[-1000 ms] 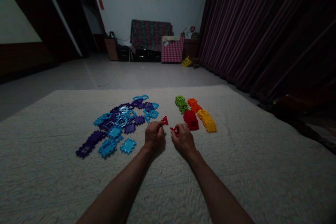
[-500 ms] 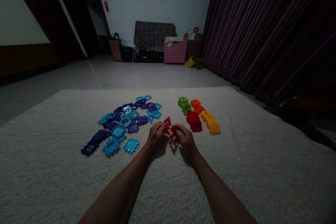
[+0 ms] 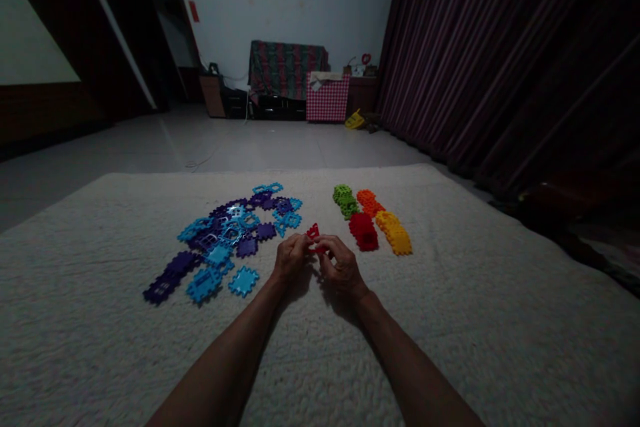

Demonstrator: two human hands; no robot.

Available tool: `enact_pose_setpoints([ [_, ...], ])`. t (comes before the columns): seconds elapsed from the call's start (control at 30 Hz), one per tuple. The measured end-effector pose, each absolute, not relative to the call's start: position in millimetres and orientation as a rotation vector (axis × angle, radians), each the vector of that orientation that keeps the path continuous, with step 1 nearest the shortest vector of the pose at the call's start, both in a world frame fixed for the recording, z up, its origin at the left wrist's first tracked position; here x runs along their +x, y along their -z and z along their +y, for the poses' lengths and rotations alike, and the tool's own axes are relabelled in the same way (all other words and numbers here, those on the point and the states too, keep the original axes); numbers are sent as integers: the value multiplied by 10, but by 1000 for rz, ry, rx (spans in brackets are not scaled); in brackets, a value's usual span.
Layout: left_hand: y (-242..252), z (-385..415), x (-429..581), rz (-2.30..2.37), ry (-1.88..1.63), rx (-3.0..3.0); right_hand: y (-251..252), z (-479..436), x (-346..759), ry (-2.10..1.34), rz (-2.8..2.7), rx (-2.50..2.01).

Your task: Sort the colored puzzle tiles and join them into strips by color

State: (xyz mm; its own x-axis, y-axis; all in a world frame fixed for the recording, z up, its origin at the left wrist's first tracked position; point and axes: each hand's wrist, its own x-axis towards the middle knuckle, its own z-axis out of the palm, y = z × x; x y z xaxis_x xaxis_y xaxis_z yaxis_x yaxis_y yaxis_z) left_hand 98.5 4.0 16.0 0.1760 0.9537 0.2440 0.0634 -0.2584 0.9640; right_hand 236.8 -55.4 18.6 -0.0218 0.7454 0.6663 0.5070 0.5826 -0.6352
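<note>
Red interlocking plastic tiles [image 3: 313, 232] with notched edges are pinched between my two hands, just above the pale quilted cover. My left hand [image 3: 291, 255] closes on their left side. From the right, my right hand [image 3: 341, 263] grips them with thumb and fingers, hiding much of the lower part. To the left spreads a loose pile of purple tiles [image 3: 247, 246] and blue tiles [image 3: 244, 281], some solid, some with window openings. Right of my hands lies an overlapping row of red tiles [image 3: 363, 231].
Beyond the red row lie overlapping green tiles [image 3: 345, 200], orange tiles [image 3: 370, 202] and yellow tiles [image 3: 395, 233]. The quilted cover [image 3: 320, 360] ends at a grey tiled floor [image 3: 280, 147]. A dark curtain [image 3: 450, 67] hangs at the right; low furniture stands by the far wall.
My right hand has shifted inward and its fingers now cover more of the red tiles, which look turned or folded. The whole view has swung slightly, moving everything a little left.
</note>
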Motion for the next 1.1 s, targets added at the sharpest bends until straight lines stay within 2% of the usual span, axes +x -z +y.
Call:
enact_pose_setpoints([
  [0.13,-168,21,1012,1091,-1284,1381,-196,-568,2541,-157,-1822,-1401],
  [0.27,-129,46,1002,1138,-1308,1476,-298,-634,2653,11,-2043,-1885],
  [0.33,-103,64,993,1153,-1299,1509,-343,-668,2638,52,-2097,-1989],
  [0.67,-115,64,990,1185,-1310,1474,-289,-641,2735,-257,-1884,-1874],
  [1.1,-68,87,993,1171,-1309,1507,-322,-619,2699,-158,-2072,-1587],
])
